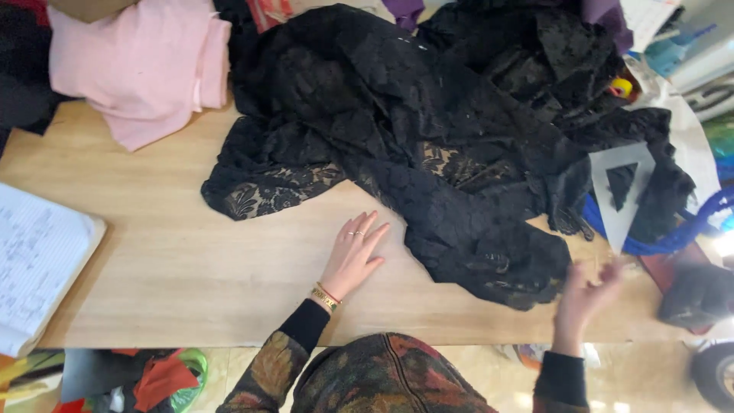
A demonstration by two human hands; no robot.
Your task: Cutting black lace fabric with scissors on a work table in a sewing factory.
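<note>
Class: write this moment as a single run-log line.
left hand: flat on wooden table, beside black lace fabric | right hand: blurred, raised, empty, near fabric edge | clear triangle ruler: on fabric

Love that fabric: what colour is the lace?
Black lace, floral patterned; the head view shows it.

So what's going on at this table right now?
A person is at a light wooden table with a big crumpled heap of black lace fabric spread across it. Their left hand lies flat and open on the wood, just beside the lace's lower edge. Their right hand is blurred near the lace's lower right corner, below a grey triangular set square. Folded pink cloth sits at the far left, an open notebook nearer.
</note>
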